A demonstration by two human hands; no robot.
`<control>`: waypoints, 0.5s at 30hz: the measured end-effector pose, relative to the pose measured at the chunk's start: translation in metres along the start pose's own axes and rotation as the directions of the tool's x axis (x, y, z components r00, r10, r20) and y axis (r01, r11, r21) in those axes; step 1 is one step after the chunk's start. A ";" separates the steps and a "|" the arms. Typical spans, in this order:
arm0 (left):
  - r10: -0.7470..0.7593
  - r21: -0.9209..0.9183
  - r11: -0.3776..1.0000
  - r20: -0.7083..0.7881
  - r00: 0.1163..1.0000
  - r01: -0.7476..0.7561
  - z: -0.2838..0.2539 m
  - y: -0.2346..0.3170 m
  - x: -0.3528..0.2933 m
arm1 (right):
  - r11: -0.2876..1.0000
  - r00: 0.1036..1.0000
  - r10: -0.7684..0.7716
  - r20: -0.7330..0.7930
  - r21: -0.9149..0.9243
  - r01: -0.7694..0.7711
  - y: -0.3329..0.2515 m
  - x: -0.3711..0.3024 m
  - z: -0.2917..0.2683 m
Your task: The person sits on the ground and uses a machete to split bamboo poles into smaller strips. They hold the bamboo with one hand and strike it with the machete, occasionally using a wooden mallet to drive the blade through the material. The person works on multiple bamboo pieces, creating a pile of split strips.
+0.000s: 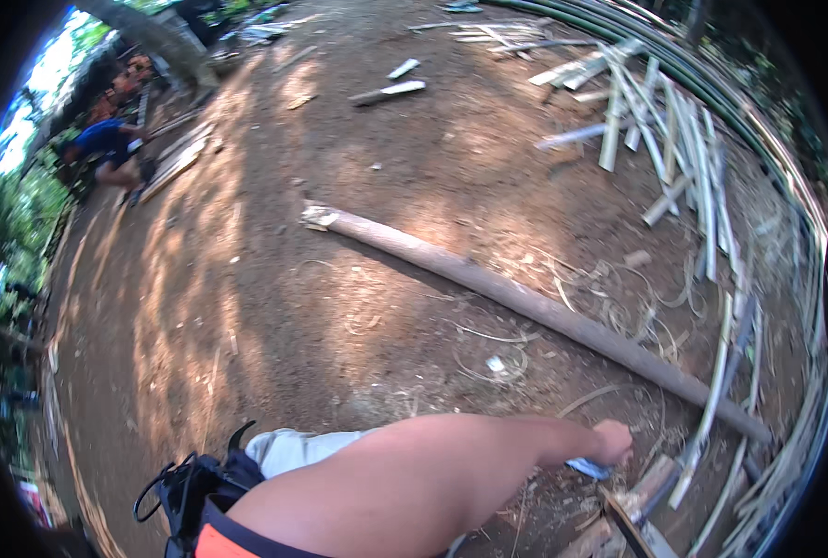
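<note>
My left arm stretches from the lower left across to the right, close above the ground. At its end my left hand (613, 443) is closed, fingers curled; what they hold, if anything, is hidden. Right beneath the hand shows a small blue-and-white piece (589, 468); I cannot tell whether they touch. Below the hand, at the bottom edge, are split wood pieces (654, 476) and a narrow, dark-edged strip (626, 525). A long round pole (488, 279) lies slantwise on the dirt beyond my arm. My right hand is out of view.
Pale split strips (665, 139) lie heaped at the upper right, beside long green poles (655, 37). Thin curled shavings (651, 312) litter the dirt near the pole. Another person (107, 153) crouches at the far left by some planks (177, 166). A tree trunk (158, 42) stands behind.
</note>
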State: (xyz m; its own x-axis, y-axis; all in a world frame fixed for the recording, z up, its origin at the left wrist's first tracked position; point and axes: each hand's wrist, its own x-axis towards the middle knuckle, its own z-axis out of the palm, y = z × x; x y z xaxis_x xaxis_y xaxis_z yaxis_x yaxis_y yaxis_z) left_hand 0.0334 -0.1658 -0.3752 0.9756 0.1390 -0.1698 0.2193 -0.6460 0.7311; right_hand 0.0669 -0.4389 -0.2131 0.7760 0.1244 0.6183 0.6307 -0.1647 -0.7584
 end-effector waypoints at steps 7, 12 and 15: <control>-0.466 -0.523 0.779 -0.112 0.878 0.346 0.067 0.072 0.123 | 0.991 0.990 0.105 -0.097 0.096 -0.096 -0.009 -0.015 -0.026; -0.481 -0.850 0.361 0.183 0.857 0.384 0.107 0.101 0.167 | 0.992 0.986 0.119 -0.113 0.051 -0.114 -0.018 -0.024 -0.026; -0.197 -0.933 -0.055 0.358 0.913 0.354 0.105 0.120 0.170 | 0.993 0.984 0.104 -0.142 0.069 -0.095 -0.016 -0.027 -0.023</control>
State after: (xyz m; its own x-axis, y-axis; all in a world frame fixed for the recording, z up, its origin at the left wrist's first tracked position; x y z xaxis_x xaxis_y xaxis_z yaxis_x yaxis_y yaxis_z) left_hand 0.2251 -0.2989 -0.3856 0.8441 -0.0144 -0.5360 0.3414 0.7852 0.5166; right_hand 0.0355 -0.4619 -0.2125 0.8284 -0.0341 0.5591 0.5531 -0.1083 -0.8261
